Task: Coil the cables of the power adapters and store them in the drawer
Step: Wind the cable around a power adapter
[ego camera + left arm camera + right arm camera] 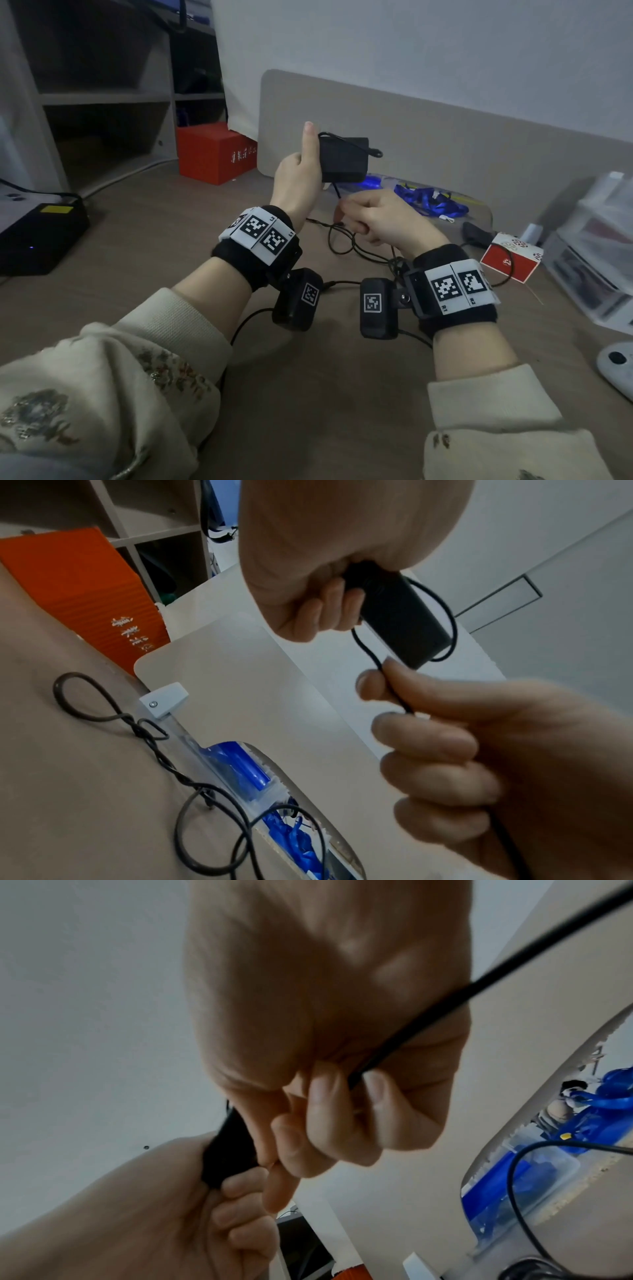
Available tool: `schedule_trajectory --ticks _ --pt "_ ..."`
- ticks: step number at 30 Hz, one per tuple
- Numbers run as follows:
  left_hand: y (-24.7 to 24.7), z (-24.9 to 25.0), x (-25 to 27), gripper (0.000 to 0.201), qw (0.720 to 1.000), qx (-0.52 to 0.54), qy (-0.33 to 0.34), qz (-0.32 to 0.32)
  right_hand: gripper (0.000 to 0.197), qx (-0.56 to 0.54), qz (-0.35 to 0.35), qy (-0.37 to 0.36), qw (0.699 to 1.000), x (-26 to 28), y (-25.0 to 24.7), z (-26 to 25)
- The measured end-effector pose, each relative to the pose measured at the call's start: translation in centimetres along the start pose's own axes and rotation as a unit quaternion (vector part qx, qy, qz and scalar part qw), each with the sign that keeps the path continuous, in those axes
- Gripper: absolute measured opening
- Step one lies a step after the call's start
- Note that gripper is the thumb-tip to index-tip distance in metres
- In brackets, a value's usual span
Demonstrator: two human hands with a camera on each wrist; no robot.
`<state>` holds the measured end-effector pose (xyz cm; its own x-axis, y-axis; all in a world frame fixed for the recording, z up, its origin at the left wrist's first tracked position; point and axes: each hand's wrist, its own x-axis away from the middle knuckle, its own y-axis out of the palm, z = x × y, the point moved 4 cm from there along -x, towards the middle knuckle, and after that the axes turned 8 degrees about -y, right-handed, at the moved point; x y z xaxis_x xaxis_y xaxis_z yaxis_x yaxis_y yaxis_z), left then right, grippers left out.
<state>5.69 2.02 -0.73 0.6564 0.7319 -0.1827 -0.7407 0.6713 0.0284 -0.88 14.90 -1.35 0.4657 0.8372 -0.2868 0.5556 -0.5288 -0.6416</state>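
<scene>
Both our hands on one adapter, lifted above the table

Our left hand (297, 178) grips the black power adapter (343, 159) near the table's (137, 240) far edge, thumb raised; our right hand (380, 219) pinches its thin cable (368, 649) just below, curled fingers closed on it, while the slack lies looped on the table.

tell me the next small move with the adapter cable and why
Probably the right hand should carry the cable it pinches up and over the black adapter held by the left hand, laying another turn. One loop already wraps the adapter, while much cable still lies loose and tangled on the desk.
</scene>
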Motion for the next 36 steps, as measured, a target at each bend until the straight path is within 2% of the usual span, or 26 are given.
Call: schedule_trajectory --ticks 3,6,9,11,13,16,18,22,26,32,36 --pt "-0.1 -0.5 -0.6 0.084 0.998 -0.051 0.039 0.023 0.032 0.038 0.007 -0.024 0.999 0.0 -0.1 -0.8" --pt "0.0 -0.6 -0.6 0.091 0.997 -0.05 0.05 0.009 0.026 0.058 0.018 -0.032 0.998 0.2 -0.6 -1.2" --pt "0.2 0.0 0.0 0.078 0.997 -0.009 0.068 -0.035 0.031 0.07 0.028 -0.024 0.997 0.3 -0.9 -1.1" --pt "0.3 0.5 0.7 0.067 0.995 0.007 0.08 -0.066 0.031 0.074 0.074 -0.013 0.994 0.2 -1.3 -0.8" --pt "0.6 1.1 1.6 0.062 0.99 0.025 0.084 -0.108 0.028 0.064 0.15 -0.009 0.987 0.1 -1.9 -0.3" --pt "0.9 1.6 2.5 0.06 0.985 0.002 0.089 -0.145 0.013 0.052 0.244 -0.038 0.968 0.1 -3.0 0.2" --pt "1.1 1.6 2.8 0.062 0.981 -0.016 0.094 -0.169 0.015 0.037 0.295 -0.05 0.954 0.2 -3.6 0.4" --pt "1.6 1.4 3.2 0.061 0.97 -0.021 0.08 -0.228 0.03 0.0 0.358 -0.016 0.934 0.4 -4.6 0.6" --pt "2.2 1.1 3.7 0.057 0.963 -0.021 0.053 -0.265 0.028 0.035 0.415 0.006 0.909 0.9 -5.2 0.5" --pt "2.3 1.2 4.0 0.058 0.963 -0.038 0.034 -0.263 0.026 0.021 0.454 0.008 0.891 1.3 -5.9 0.8" --pt "2.4 1.3 4.1 0.058 0.962 -0.025 0.034 -0.269 0.029 0.01 0.391 0.019 0.92 0.8 -5.2 1.4"
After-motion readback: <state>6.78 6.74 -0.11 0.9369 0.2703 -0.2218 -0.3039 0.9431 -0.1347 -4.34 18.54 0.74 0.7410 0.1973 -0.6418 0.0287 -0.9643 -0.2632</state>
